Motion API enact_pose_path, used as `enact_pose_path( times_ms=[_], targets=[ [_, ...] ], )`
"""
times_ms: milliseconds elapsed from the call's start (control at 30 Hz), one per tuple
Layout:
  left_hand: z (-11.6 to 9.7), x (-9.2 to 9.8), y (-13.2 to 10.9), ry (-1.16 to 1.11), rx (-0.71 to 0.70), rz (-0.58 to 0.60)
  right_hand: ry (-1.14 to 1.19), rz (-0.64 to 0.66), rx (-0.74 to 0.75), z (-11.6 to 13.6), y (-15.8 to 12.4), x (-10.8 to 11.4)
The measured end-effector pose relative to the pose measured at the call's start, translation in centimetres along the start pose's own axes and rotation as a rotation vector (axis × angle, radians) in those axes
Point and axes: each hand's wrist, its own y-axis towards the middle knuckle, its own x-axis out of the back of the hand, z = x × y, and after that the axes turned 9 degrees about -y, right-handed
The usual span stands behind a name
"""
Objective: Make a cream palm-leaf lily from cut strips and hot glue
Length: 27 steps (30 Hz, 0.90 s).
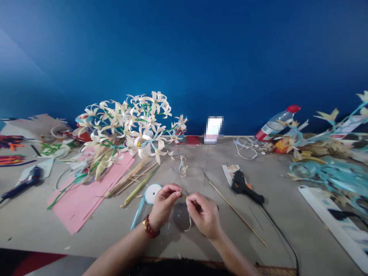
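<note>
My left hand (pixel 164 204), with a red bead bracelet on its wrist, and my right hand (pixel 203 213) meet over the grey table (pixel 34 222) near its front edge. Both pinch a thin pale strip (pixel 188 219) between the fingertips; its loose end curls down between the hands. A roll of light blue ribbon (pixel 151 193) lies just left of my left hand, its tail trailing toward me. A bunch of cream paper flowers (pixel 130 122) on green stems lies further back on the left.
Pink paper sheets (pixel 83 195) lie under the flower stems. A black glue gun (pixel 243 185) with its cord and a long thin stick (pixel 238 214) lie to the right. A plastic bottle (pixel 276 122), white cable (pixel 245 147), blue ribbon scraps (pixel 330 174) and another glue gun (pixel 24 184) are around.
</note>
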Motion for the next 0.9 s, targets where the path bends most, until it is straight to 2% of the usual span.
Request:
enact_pose_path(
  times_ms=[667, 900],
  targets=[
    [0.12, 0.04, -0.12, 0.064, -0.026, -0.025, -0.018, 0.013, -0.013, -0.35, -0.23, -0.19],
    [0.13, -0.07, -0.24, 0.105, -0.074, -0.024, -0.013, -0.003, -0.014, -0.09, -0.17, -0.17]
  ],
)
